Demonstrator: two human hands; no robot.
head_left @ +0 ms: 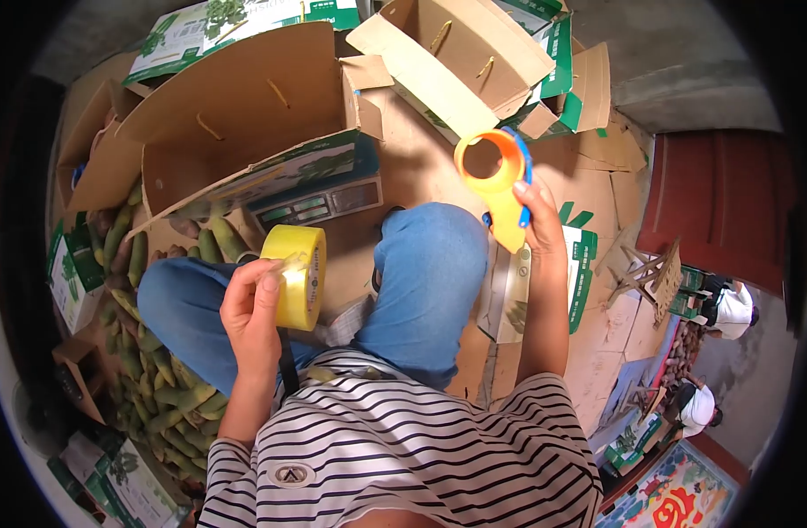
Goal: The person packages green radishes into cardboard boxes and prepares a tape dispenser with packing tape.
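1. The yellow tape roll [296, 297] is in the left hand [249, 308], thumb and fingers clamped on its outer edge; its round side faces right, towards the orange dispenser [507, 209].
2. The right hand [542, 220] has its fingers closed on the dispenser's blue side; the dispenser's long axis runs away from the body, ring end farther out.
3. Roll and dispenser are well apart, the right knee [434, 255] between them.
4. Beyond, a large cardboard box [236, 79] stands open; green vegetables [170, 396] lie heaped beside the left knee [179, 299].
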